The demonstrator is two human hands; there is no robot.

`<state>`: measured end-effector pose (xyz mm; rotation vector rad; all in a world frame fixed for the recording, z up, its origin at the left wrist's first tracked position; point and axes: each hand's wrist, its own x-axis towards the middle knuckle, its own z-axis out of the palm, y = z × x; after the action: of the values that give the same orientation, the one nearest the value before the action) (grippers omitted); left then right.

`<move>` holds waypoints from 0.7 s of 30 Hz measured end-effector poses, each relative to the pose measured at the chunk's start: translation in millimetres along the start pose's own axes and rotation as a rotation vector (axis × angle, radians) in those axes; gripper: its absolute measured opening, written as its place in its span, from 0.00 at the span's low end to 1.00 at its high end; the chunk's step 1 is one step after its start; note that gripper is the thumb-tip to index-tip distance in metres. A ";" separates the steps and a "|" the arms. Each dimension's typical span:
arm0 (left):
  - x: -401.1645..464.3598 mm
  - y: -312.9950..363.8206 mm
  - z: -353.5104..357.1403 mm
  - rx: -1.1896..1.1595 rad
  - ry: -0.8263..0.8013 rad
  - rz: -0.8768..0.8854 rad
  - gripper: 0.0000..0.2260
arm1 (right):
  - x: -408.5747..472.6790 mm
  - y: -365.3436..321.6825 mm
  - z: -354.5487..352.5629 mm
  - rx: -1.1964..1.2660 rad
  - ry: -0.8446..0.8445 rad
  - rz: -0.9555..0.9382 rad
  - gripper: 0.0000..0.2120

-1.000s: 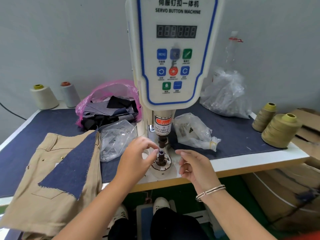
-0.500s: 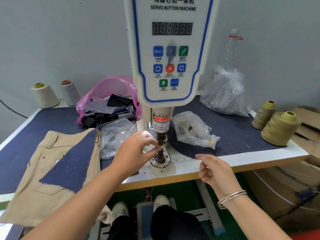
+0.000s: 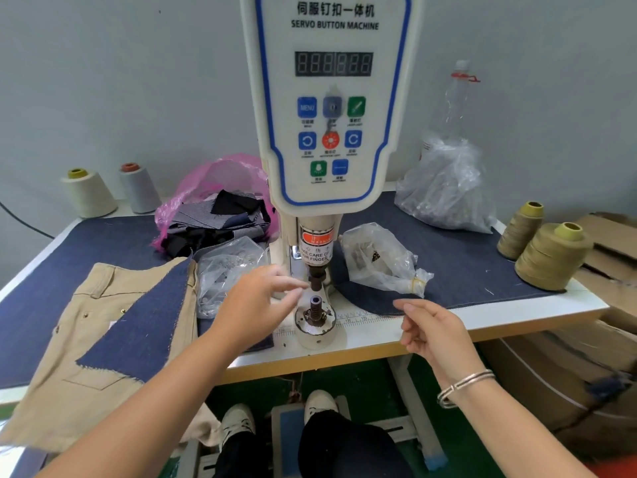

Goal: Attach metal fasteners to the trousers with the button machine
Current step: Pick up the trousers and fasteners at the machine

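The white servo button machine (image 3: 331, 115) stands at the middle of the table. Its dark upper punch (image 3: 317, 280) hangs just above the lower die post (image 3: 315, 307) on a round base. My left hand (image 3: 258, 305) hovers left of the die with its fingertips close to the punch, fingers loosely extended and blurred, nothing seen in them. My right hand (image 3: 431, 334) floats right of the die over the table's front edge, fingers loosely curled and empty. The beige trousers (image 3: 62, 357) lie at the left, apart from both hands, with a denim scrap (image 3: 138, 322) on top.
Clear bags of metal parts lie left (image 3: 227, 267) and right (image 3: 379, 260) of the machine, with a bigger bag (image 3: 444, 191) behind. A pink bag of fabric scraps (image 3: 213, 208), thread cones (image 3: 551, 257) and cardboard boxes (image 3: 586, 339) surround the table. A foot pedal (image 3: 286, 419) sits below.
My left hand, which pinched at the lower die post, has let go and drawn back slightly to the left. My right hand stays off to the right of the die.
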<state>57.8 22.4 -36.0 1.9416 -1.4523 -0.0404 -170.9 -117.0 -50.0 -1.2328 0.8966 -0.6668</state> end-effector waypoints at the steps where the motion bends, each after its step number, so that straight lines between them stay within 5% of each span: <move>1: -1.1 -9.0 0.1 0.007 0.023 -0.050 0.08 | 6.9 -5.9 -0.6 -0.101 0.023 -0.081 0.09; 5: -16.7 -44.6 5.7 0.203 0.107 -0.249 0.12 | 53.8 -31.8 4.5 -1.016 0.190 -0.512 0.07; 8: -23.9 -49.0 12.1 0.314 0.126 -0.239 0.12 | 88.7 -42.0 23.1 -1.550 0.211 -0.628 0.10; 15: -24.7 -45.1 13.8 0.382 0.157 -0.208 0.12 | 136.5 -45.9 61.9 -2.027 0.155 -0.586 0.16; 21: -25.7 -45.9 15.1 0.406 0.166 -0.200 0.13 | 139.8 -41.9 75.6 -2.204 0.125 -0.567 0.15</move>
<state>80.0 42.4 -81.8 2.3476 -1.2210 0.3418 -33.4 -205.3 -32.6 -3.4810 1.3074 0.1819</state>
